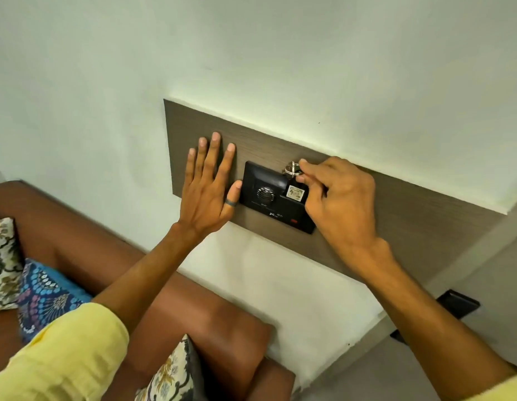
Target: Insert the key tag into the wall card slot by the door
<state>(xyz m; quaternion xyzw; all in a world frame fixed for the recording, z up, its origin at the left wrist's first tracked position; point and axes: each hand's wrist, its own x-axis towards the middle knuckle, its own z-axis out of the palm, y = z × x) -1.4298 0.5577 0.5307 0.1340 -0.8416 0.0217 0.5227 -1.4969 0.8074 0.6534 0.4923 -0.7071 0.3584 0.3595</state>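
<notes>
A black wall card slot unit [266,198] with a round grille and a small red light is fixed on a dark wood panel [410,215]. A black key tag [295,193] with a white label stands at the unit's upper right, its metal key ring [292,168] above it. My right hand [341,198] pinches the top of the tag and the ring. My left hand [208,186] lies flat with fingers spread on the panel, thumb touching the unit's left edge. How deep the tag sits in the slot is hidden.
A brown leather sofa [193,308] with patterned cushions [43,296] stands below left against the pale wall [251,53]. A black wall fitting [458,302] sits low on the right, near a grey wall corner.
</notes>
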